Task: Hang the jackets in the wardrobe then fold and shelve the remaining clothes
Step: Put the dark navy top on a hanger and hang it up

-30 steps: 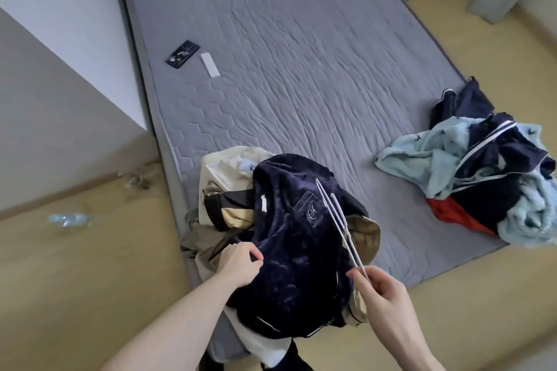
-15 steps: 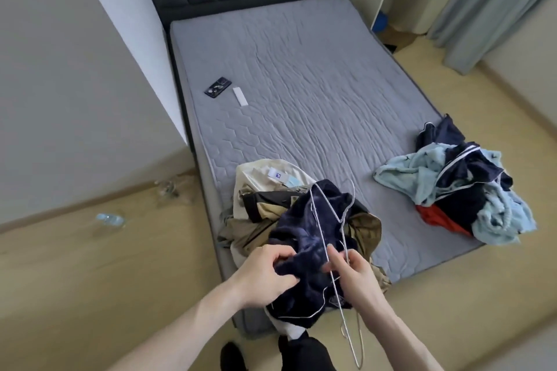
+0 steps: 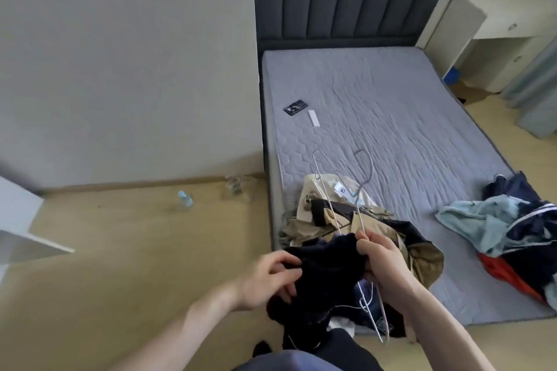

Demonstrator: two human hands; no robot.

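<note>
A dark navy jacket (image 3: 328, 274) hangs bunched between my hands at the foot corner of the bed. My left hand (image 3: 268, 277) grips its fabric on the left side. My right hand (image 3: 382, 265) holds white wire hangers (image 3: 360, 208), whose hooks point up over the mattress and whose lower ends stick out below my wrist. Under the navy jacket lies a heap of beige and khaki jackets (image 3: 337, 214) on the bed corner. A second pile of light blue, navy and red clothes (image 3: 518, 232) lies at the bed's right edge.
The grey mattress (image 3: 391, 117) carries a black phone (image 3: 295, 107) and a white strip (image 3: 314, 118). A dark headboard (image 3: 346, 0) stands behind. A plastic bottle (image 3: 185, 199) lies on the wooden floor at left. White shelf edges (image 3: 18, 229) jut in at far left.
The view has tilted up and the headboard now shows. My hands have come together on the navy jacket and lifted it off the heap. The hangers have swung upright in my right hand.
</note>
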